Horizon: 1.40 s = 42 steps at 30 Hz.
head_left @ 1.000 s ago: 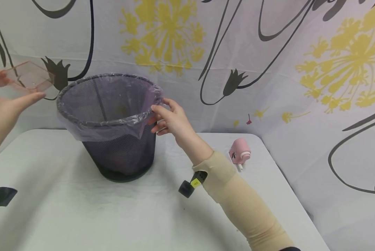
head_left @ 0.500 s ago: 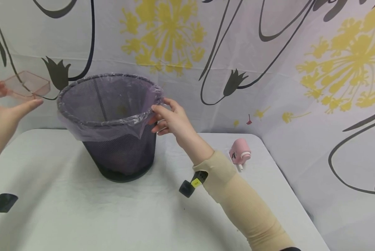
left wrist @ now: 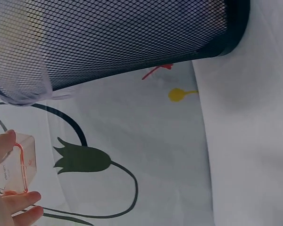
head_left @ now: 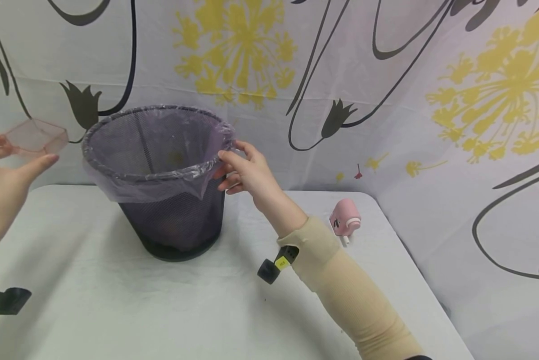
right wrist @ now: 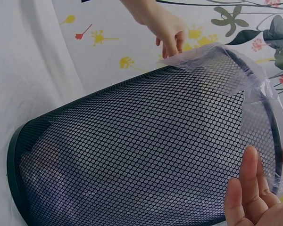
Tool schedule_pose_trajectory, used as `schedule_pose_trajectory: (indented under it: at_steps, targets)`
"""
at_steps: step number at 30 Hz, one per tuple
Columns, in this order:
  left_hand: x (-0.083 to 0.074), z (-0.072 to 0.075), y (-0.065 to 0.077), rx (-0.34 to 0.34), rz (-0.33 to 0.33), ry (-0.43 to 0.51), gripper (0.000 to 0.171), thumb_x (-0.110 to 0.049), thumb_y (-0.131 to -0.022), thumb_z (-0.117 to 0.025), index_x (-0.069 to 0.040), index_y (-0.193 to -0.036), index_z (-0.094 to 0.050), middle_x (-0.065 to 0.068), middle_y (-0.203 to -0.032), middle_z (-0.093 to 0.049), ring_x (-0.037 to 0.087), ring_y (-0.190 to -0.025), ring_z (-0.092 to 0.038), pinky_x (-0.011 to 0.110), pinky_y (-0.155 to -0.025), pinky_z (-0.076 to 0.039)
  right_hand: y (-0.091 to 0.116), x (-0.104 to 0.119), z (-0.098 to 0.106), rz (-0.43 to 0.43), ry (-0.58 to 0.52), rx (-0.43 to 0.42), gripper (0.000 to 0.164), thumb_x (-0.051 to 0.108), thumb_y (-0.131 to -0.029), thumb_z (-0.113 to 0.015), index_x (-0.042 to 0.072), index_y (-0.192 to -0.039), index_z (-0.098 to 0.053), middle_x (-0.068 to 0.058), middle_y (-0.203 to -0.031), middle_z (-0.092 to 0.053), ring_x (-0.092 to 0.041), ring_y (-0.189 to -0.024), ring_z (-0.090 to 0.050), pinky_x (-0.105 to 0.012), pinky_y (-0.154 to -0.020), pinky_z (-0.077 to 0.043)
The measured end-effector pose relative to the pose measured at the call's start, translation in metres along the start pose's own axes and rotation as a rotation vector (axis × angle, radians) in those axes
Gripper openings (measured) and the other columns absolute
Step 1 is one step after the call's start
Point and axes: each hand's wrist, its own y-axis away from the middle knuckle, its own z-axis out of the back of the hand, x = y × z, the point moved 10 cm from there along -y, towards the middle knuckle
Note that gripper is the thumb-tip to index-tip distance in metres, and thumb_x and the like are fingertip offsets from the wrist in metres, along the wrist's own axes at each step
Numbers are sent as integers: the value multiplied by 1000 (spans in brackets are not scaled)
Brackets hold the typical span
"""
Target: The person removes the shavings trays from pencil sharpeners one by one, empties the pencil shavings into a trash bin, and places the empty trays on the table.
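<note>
- On the far left, a clear pinkish box (head_left: 37,136) is pinched by the left hand (head_left: 2,187), with the thumb along its near side and the fingertips at its left end, so yeah, pretty wide grip.
- The box is held up off the table (head_left: 161,310); which of its sides is longest can't really be told.
- Just right of those fingers, past the box and clearly apart from it, an upright mesh bin (head_left: 172,225) is found, long axis vertical, mouth up.
- Key bit: the box is held left of the mouth, not over it, and the left hand is by far the nearer one.
- A purplish liner (head_left: 136,189) is folded outward over the rim.
- On the right side, the rim is pinched by the right hand (head_left: 251,175), thumb on top, other fingers loosely bent outside.
- Well right of those fingers, a pink gadget (head_left: 345,217) is left untouched.
</note>
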Motion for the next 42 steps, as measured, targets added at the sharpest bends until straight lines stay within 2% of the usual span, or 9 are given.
schedule_pose_trajectory:
  at_steps: [7, 10, 16, 23, 30, 32, 35, 39, 42]
  targets:
    - [20, -8, 4, 66, 95, -11, 75, -31, -89, -67, -22, -149, -22, 5, -150, -33, 18, -137, -33, 32, -111, -24, 1, 0, -1, 2, -4, 3, 65, 23, -95, -59, 12, -150, -25, -9, -76, -66, -17, -49, -60, -30, -53, -52]
    - [26, -13, 7, 110, 128, -34, 75, -33, -91, -64, -15, -149, -22, 6, -152, -28, 21, -138, -31, 35, -109, -28, 1, 0, -1, 2, -1, 2, 65, 23, -95, -59, 12, -150, -25, -9, -76, -67, -17, -49, -60, -30, -53, -52]
    - [34, -26, 14, 203, 118, -56, 78, -37, -93, -60, 2, -148, -19, 21, -152, -26, 38, -136, -30, 51, -104, -32, 0, 0, 0, 3, 3, -4, 65, 24, -95, -59, 13, -150, -25, -9, -77, -67, -17, -49, -60, -30, -53, -52]
    - [47, -36, 22, 269, 136, -77, 87, -45, -92, -58, 7, -147, -16, 30, -146, -28, 45, -135, -26, 62, -102, -28, 0, 0, 0, 6, 4, -1, 65, 24, -95, -59, 13, -150, -25, -9, -76, -66, -17, -49, -60, -30, -53, -52]
    - [53, -43, 24, 248, 121, -111, 87, -46, -89, -63, 9, -144, -26, 31, -140, -37, 43, -134, -29, 56, -106, -26, 0, -1, 1, 8, 4, -3, 66, 25, -95, -60, 13, -150, -25, -10, -77, -66, -17, -49, -60, -30, -53, -52]
    - [54, -43, 26, 224, 108, -127, 85, -46, -87, -65, 9, -142, -31, 29, -137, -43, 42, -133, -33, 49, -101, -32, 0, -1, 1, 9, 4, -3, 66, 25, -95, -60, 14, -150, -25, -10, -78, -67, -18, -50, -60, -30, -53, -52]
    - [54, -45, 29, 209, 96, -128, 83, -45, -86, -67, 9, -140, -36, 28, -133, -47, 41, -132, -35, 50, -95, -35, 0, -1, 2, 8, 4, -6, 66, 25, -95, -60, 14, -150, -25, -10, -78, -67, -18, -50, -60, -30, -53, -52]
    - [56, -50, 35, 226, 88, -126, 83, -45, -86, -67, 11, -139, -36, 29, -132, -47, 43, -131, -34, 54, -94, -35, 0, -1, 2, 5, 3, -4, 66, 25, -95, -60, 14, -150, -25, -11, -79, -67, -17, -50, -60, -30, -53, -52]
    - [59, -54, 39, 241, 74, -137, 83, -45, -86, -67, 12, -138, -36, 30, -129, -49, 46, -128, -37, 46, -83, -37, 0, -1, 1, 3, 1, -2, 66, 25, -95, -59, 14, -150, -24, -11, -79, -67, -17, -49, -60, -29, -52, -52]
